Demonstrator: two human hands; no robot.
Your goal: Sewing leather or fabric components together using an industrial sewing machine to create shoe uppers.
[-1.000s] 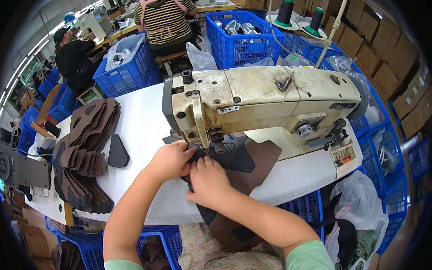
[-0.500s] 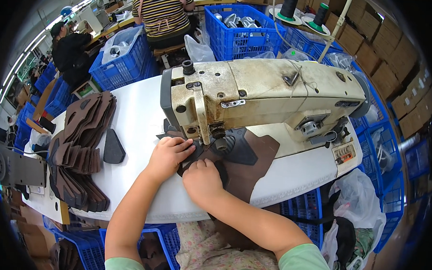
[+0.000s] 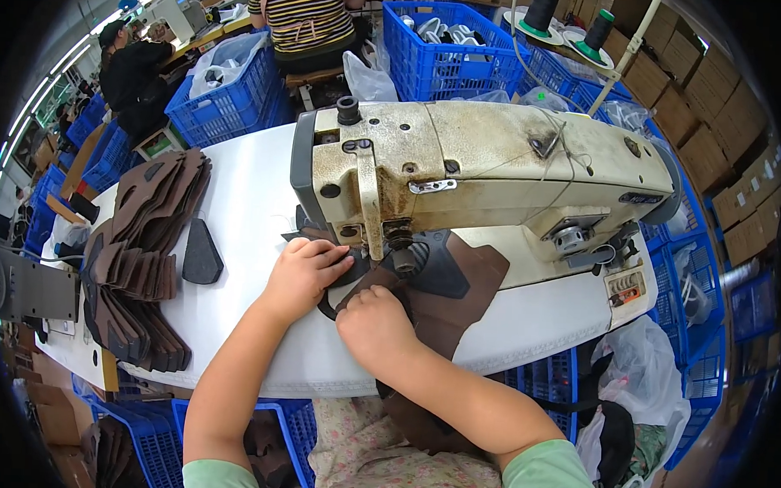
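A brown leather-like piece [image 3: 471, 290] with dark grey patches lies under the needle end of a worn cream sewing machine [image 3: 497, 162]. Left of the needle, my left hand [image 3: 308, 275] is closed on the piece's dark edge, its fingers pressed together on top. My right hand [image 3: 377, 328], just in front of the needle, has curled fingers gripping the brown material. Its fingertips are partly hidden, and the forearm covers some of the piece, which hangs over the table's front edge. A loose dark grey patch [image 3: 203, 253] rests to the left on the white table [image 3: 246, 196].
Stacked brown pieces [image 3: 140, 274] fill the table's left side. Below the front edge stand blue crates [image 3: 302, 434]; a plastic bag [image 3: 640, 365] hangs at the right. Thread cones [image 3: 540, 13] stand behind the machine. Two people work farther back, near another blue crate [image 3: 448, 65].
The whole view has shifted slightly. Both hands stay at the piece by the needle, and the right hand's fingers have moved a little. The brown piece has hardly moved.
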